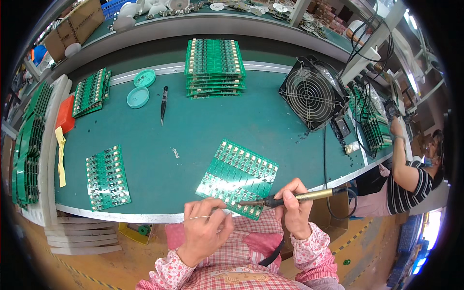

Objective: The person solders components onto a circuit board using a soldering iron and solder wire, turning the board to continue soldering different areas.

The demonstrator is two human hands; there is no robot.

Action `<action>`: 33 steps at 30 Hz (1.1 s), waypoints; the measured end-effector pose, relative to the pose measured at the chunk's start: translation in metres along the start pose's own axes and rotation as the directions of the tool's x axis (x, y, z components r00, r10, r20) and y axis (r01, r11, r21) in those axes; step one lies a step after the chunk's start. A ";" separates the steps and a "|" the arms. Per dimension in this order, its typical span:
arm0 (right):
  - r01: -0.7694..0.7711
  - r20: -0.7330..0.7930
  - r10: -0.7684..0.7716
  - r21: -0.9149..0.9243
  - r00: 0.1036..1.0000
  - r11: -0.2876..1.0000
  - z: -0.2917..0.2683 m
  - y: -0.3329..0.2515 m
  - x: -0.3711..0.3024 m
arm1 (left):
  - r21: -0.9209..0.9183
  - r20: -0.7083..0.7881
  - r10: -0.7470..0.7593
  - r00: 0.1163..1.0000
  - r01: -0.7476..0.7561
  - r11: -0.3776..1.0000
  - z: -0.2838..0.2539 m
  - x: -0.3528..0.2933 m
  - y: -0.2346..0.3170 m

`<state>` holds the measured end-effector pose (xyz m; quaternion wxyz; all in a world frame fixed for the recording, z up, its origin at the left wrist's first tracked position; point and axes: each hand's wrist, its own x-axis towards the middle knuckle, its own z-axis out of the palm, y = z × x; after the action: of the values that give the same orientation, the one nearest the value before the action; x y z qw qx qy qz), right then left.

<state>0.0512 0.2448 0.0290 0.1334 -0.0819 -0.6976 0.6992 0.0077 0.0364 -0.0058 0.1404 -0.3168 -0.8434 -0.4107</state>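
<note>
A green circuit board panel [239, 176] lies tilted at the near edge of the green bench [203, 130]. My right hand [293, 205] grips a soldering iron [309, 195] with a gold handle, its tip pointing left onto the panel's near edge. My left hand [205, 229] pinches a thin solder wire [198, 217] just below the bench edge, beside the panel's lower corner.
Another panel [107, 177] lies at the left, a stack of panels [214, 67] at the back, more boards [91, 92] far left. Two teal lids [138, 96], tweezers [164, 104] and a black fan [311, 94] stand on the bench. Another person [411, 174] works at right.
</note>
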 end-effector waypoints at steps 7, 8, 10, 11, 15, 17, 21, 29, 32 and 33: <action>-0.065 0.062 0.063 0.031 0.996 0.997 -0.007 0.002 0.013 | 0.041 0.003 -0.005 1.000 0.005 0.999 0.002 0.002 0.001; -0.065 0.075 0.063 0.032 0.995 0.997 -0.008 0.003 0.013 | 0.042 0.002 -0.006 1.000 0.006 0.999 0.002 0.002 0.001; -0.065 0.088 0.062 0.033 0.994 0.997 -0.008 0.004 0.014 | 0.049 0.000 -0.005 1.000 0.005 0.999 0.002 0.003 0.001; -0.054 0.096 0.051 0.027 0.994 0.998 -0.008 0.003 0.013 | 0.049 -0.001 -0.005 1.000 0.005 0.999 0.002 0.003 0.001; -0.027 0.087 0.025 0.017 0.996 0.999 -0.007 0.002 0.013 | 0.031 -0.014 0.001 1.000 -0.001 1.000 0.002 0.001 0.000; -0.010 0.068 0.010 -0.004 0.998 1.000 -0.009 0.000 0.011 | 0.027 -0.020 0.002 1.000 -0.002 1.000 0.001 -0.001 -0.001; 0.055 -0.070 -0.049 0.083 0.996 0.995 -0.022 0.006 0.009 | 0.010 -0.022 0.018 1.000 -0.018 1.000 0.001 -0.003 -0.002; 0.481 0.225 -0.523 -0.767 0.822 0.426 -0.008 0.032 -0.004 | 0.000 -0.001 0.010 1.000 -0.010 1.000 -0.006 -0.003 0.001; 0.454 0.254 -0.531 -0.843 0.808 0.288 0.015 0.038 -0.011 | 0.037 -0.015 0.014 1.000 -0.014 0.999 -0.007 -0.006 0.003; 0.418 0.218 -0.511 -0.851 0.832 0.317 0.021 0.036 -0.012 | 0.059 -0.010 0.014 1.000 -0.013 0.998 -0.008 -0.007 0.003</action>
<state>0.0536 0.2215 -0.0073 0.2987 0.0337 -0.9386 0.1694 0.0146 0.0291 -0.0023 0.1570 -0.3161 -0.8521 -0.3864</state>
